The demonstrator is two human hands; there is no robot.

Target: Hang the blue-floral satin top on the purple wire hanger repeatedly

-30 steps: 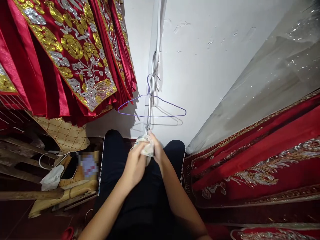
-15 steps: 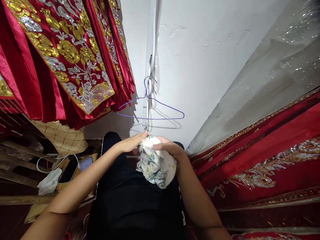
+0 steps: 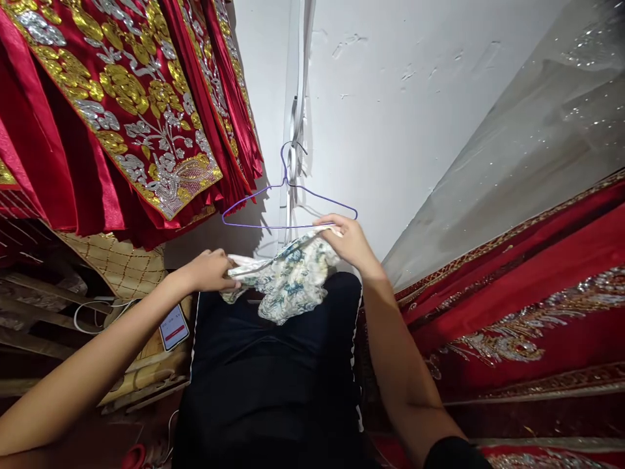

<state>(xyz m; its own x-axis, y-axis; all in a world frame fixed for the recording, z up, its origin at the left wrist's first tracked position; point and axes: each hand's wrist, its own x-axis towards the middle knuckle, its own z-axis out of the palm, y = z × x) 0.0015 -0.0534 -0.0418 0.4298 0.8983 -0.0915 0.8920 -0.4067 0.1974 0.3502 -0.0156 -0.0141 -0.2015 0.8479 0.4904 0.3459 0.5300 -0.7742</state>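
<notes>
A white floral cloth garment [image 3: 293, 280] with green-blue leaves and a ruffled lower part stretches between my hands above my lap. My left hand [image 3: 213, 270] grips its left end, fingers curled over the fabric. On the other side, my right hand [image 3: 346, 240] pinches its upper right edge between thumb and fingers. Just above the cloth, a purple wire hanger [image 3: 322, 197] hangs from a white stand [image 3: 295, 78], with nothing on it. My right fingertips are close to the hanger's lower bar; whether they touch it I cannot tell.
Red costumes with gold and silver embroidery [image 3: 141, 98] hang at the upper left. More red beaded fabric [image 3: 512, 312] and a sheer sparkly cloth [image 3: 498, 169] fill the right side. A phone [image 3: 174, 327] lies on a wooden bench [image 3: 146, 378] at lower left.
The bunched cloth is now spread out sideways and raised towards the hanger. My left hand has moved left, my right hand up and slightly right. The phone on the bench has come into clearer view.
</notes>
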